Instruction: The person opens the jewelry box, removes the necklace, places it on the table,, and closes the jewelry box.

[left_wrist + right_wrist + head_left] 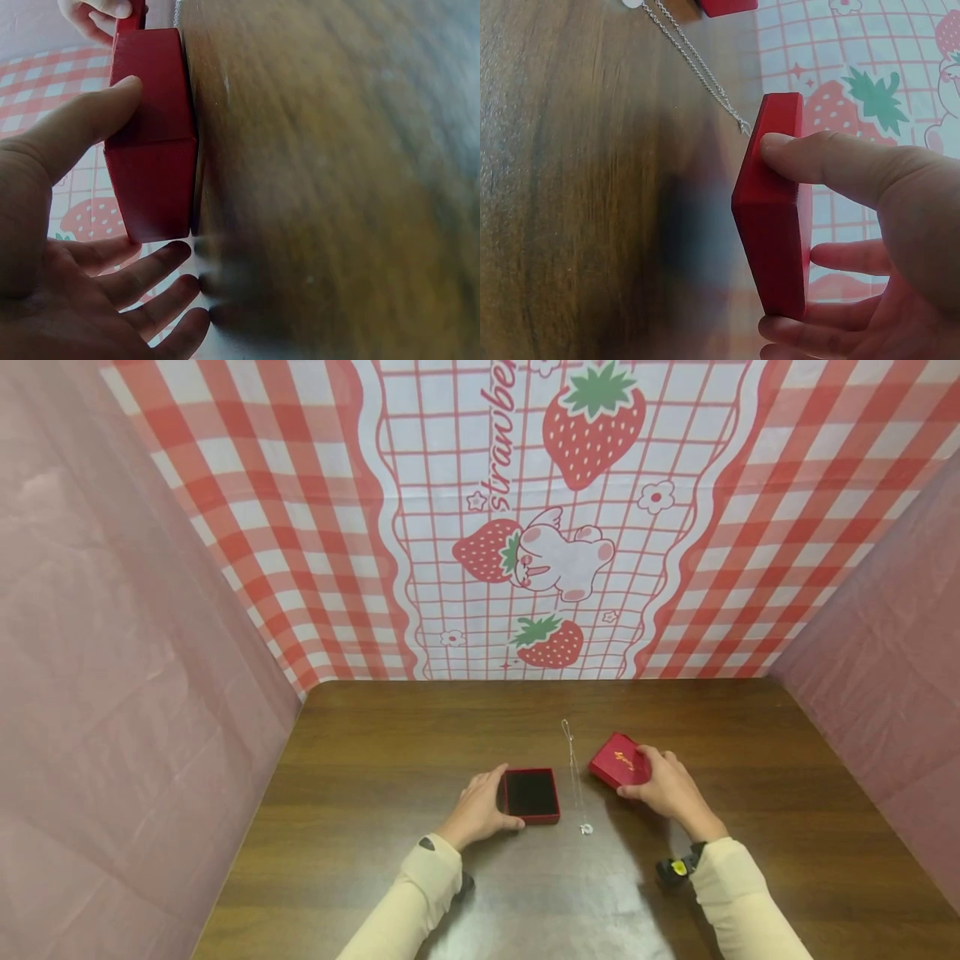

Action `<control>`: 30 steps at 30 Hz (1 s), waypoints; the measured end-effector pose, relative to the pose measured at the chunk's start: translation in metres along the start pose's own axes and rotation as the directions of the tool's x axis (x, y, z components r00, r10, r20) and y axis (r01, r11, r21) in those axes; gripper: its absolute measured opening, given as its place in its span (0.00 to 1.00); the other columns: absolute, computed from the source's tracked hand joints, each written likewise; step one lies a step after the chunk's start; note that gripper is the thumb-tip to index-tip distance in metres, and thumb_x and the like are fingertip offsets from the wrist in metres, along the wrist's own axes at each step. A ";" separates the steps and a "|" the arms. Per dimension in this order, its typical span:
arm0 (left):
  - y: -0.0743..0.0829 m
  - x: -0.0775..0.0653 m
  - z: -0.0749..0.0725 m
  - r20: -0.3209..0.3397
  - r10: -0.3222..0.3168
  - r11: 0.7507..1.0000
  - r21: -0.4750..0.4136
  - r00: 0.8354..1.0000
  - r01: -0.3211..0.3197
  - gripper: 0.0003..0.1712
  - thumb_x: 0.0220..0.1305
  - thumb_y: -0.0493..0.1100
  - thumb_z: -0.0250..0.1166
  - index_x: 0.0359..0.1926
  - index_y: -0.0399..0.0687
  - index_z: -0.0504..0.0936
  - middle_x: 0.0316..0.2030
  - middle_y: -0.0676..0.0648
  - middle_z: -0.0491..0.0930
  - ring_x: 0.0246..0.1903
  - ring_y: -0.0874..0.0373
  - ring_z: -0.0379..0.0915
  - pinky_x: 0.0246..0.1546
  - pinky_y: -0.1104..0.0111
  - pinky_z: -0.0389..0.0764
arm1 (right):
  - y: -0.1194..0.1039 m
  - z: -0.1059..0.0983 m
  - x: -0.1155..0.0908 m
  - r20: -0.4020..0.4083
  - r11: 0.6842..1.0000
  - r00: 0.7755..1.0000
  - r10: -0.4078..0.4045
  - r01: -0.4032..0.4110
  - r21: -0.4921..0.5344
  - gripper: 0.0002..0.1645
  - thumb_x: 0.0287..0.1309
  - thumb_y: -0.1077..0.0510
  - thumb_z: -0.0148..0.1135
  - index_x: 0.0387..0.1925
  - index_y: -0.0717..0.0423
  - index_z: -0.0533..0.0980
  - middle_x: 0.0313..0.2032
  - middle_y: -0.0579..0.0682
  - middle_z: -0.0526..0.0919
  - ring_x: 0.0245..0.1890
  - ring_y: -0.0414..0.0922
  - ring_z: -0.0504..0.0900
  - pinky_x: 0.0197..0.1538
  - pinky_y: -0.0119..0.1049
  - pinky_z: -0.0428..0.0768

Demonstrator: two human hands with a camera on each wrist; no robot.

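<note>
A small red jewelry box base [542, 819] with a black padded insert [531, 792] sits on the table. My left hand [477, 810] holds it at its left side, the thumb on the near wall and the index finger at the far corner; the other fingers spread beside it in the left wrist view. The red box lid [617, 760], with gold lettering on top, is gripped by my right hand [670, 787] between thumb and fingers. It appears tilted just above the table in the right wrist view. Between the two pieces lies a silver necklace [573, 768] with a round pendant [587, 829].
The brown wooden table [375, 743] runs back to a strawberry-print checked cloth [570, 568]. Pink drapes [142, 693] stand along both sides. A dark wrist strap with a yellow-marked device [678, 867] is on the right wrist.
</note>
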State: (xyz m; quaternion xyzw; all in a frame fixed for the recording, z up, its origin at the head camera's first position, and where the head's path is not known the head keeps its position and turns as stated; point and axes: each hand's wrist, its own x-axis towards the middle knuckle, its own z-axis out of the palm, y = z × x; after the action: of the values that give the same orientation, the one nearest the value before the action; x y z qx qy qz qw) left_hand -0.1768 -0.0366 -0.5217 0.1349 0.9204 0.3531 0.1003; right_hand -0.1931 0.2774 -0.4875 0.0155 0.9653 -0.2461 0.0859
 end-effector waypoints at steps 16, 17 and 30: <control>-0.001 -0.001 0.000 0.013 0.005 1.000 -0.024 1.000 -0.005 0.58 0.43 0.49 0.79 0.73 0.43 0.57 0.67 0.38 0.68 0.68 0.40 0.60 0.69 0.45 0.59 | -0.014 0.003 -0.003 -0.055 0.992 0.990 -0.128 0.128 -0.007 0.52 0.45 0.47 0.75 0.66 0.65 0.63 0.55 0.71 0.70 0.50 0.62 0.72 0.49 0.59 0.77; -0.001 -0.001 -0.001 0.012 0.007 1.000 -0.027 1.000 -0.006 0.59 0.43 0.49 0.79 0.73 0.43 0.57 0.67 0.38 0.68 0.68 0.40 0.60 0.69 0.45 0.59 | -0.015 0.003 -0.003 -0.055 0.991 0.989 -0.134 0.134 -0.005 0.52 0.44 0.47 0.76 0.66 0.65 0.63 0.55 0.71 0.70 0.50 0.62 0.72 0.49 0.59 0.78; -0.002 -0.001 -0.001 0.013 0.010 0.999 -0.037 1.000 -0.009 0.59 0.43 0.49 0.79 0.73 0.43 0.57 0.67 0.38 0.68 0.68 0.39 0.60 0.69 0.45 0.59 | -0.027 0.008 -0.006 -0.045 0.981 0.980 -0.193 0.193 -0.012 0.51 0.43 0.46 0.77 0.65 0.64 0.65 0.55 0.69 0.72 0.51 0.61 0.74 0.50 0.59 0.77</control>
State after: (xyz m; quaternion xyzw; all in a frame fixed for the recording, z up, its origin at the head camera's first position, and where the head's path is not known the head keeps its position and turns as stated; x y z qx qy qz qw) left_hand -0.1764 -0.0388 -0.5219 0.1397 0.9124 0.3694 0.1072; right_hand -0.1874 0.2502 -0.4807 -0.0729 0.9649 -0.2491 0.0393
